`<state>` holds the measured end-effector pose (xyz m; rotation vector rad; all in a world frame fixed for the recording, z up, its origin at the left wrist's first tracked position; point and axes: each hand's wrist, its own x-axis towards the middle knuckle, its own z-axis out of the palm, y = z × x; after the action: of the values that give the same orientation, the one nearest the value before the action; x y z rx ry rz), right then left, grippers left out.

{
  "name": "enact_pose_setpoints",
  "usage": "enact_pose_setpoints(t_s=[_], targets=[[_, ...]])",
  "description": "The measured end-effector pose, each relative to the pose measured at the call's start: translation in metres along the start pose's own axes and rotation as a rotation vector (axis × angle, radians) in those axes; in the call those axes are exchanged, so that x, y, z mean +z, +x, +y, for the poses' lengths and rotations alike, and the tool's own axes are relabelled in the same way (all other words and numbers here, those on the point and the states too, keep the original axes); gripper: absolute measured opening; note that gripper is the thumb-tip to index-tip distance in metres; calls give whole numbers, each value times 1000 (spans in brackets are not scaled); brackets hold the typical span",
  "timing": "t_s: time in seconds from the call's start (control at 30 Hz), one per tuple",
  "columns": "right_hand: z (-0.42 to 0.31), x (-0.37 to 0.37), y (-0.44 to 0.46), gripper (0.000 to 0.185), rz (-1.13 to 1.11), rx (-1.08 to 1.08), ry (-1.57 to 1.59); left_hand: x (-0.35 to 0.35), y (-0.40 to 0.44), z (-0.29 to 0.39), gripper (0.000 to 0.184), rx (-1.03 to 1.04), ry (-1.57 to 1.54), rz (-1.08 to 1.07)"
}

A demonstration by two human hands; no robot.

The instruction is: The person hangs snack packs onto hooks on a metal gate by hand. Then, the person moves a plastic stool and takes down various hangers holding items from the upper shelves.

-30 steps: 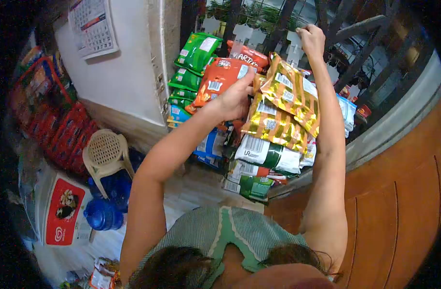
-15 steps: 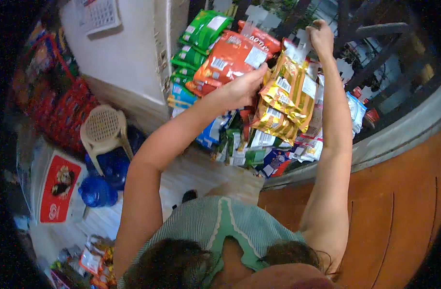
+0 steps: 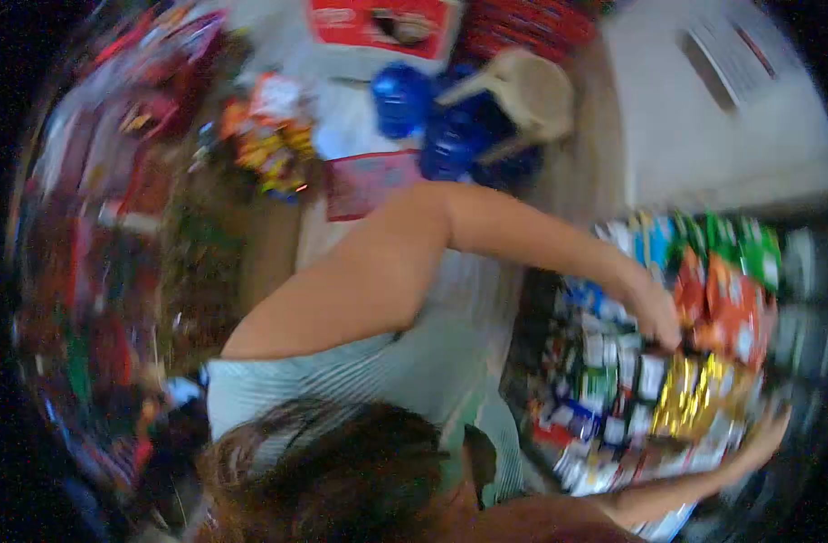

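Note:
Hanging snack packs fill the right side of the blurred head view. My left hand (image 3: 656, 312) is beside the orange packs (image 3: 735, 308), just above the gold striped packs (image 3: 690, 394); motion smears its fingers. At the far right, my right hand (image 3: 770, 430) reaches past the gold packs near the rack's edge, its fingers also too blurred to read. Green packs (image 3: 758, 253) hang above the orange ones. White and dark packs (image 3: 613, 366) lie left of the gold ones.
A beige plastic stool (image 3: 536, 90) stands beside blue water containers (image 3: 402, 98) at the top. A white wall (image 3: 658, 136) with a calendar (image 3: 726, 63) is at upper right. Orange and yellow packs (image 3: 274, 136) and blurred red goods (image 3: 88, 271) are on the left.
The view has swung strongly to the left and rotated, so the hanging packs now lie at the right and more of the room shows. Both hands remain near the packs.

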<state>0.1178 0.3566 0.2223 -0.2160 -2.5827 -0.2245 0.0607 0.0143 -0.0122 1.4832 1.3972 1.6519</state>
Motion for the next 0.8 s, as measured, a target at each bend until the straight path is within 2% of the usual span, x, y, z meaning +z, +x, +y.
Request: enact_pose_setpoints(t_s=[0.07,0.1,0.13,0.17,0.2,0.23,0.27,0.33,0.37,0.4,0.43,0.47,0.5,0.53,0.57,0.6,0.63,0.7,0.77,0.8], targets=[[-35,0,-7,55,12,-140,118,-13,-70,26,39,-174,-9,140],[-95,-14,-24,50,-30,-102,58,-17,-107,33,41,-221,9,215],[-120,-6,-27,48,-33,-105,104,-17,-139,39,42,-263,16,273],[-145,3,-30,47,-112,-228,233,-20,-171,39,44,-254,11,338],[-181,13,-35,44,-33,-389,305,-29,-205,47,46,-242,12,388],[-228,23,-42,41,45,-557,376,-32,-242,63,47,-351,25,477],[-275,32,-48,39,-109,-556,450,-34,-278,79,47,-470,37,563],[-383,39,-60,34,-401,-576,483,-40,-355,80,46,-426,430,758],[-438,44,-65,33,-536,-595,447,-40,-396,88,45,-515,512,882],[-487,66,-75,33,-483,-724,611,-38,-437,98,44,-599,593,1008],[-537,90,-79,33,-377,-995,574,-36,-477,111,42,-717,732,1105],[-607,58,-107,32,-584,-1022,684,-35,-520,117,39,-784,779,1216],[-662,60,-128,29,-585,-1143,778,-31,-563,118,38,-839,781,1343],[-723,79,-149,27,-757,-1282,1046,-17,-587,149,39,-1029,789,1467],[-780,88,-175,26,-856,-1384,1122,-8,-624,144,39,-1084,783,1627],[-832,83,-206,25,-862,-1461,1261,4,-649,153,38,-1100,787,1706],[-884,81,-233,24,-875,-1552,1221,17,-659,171,35,-1017,646,1819],[-974,83,-290,32,-794,-1605,1452,37,-692,176,34,-1025,678,1845],[-1038,73,-333,36,-623,-1562,1604,55,-708,181,33,-1010,668,1910],[-1064,78,-351,35,-659,-1527,1585,62,-713,184,33,-1003,666,1941]])
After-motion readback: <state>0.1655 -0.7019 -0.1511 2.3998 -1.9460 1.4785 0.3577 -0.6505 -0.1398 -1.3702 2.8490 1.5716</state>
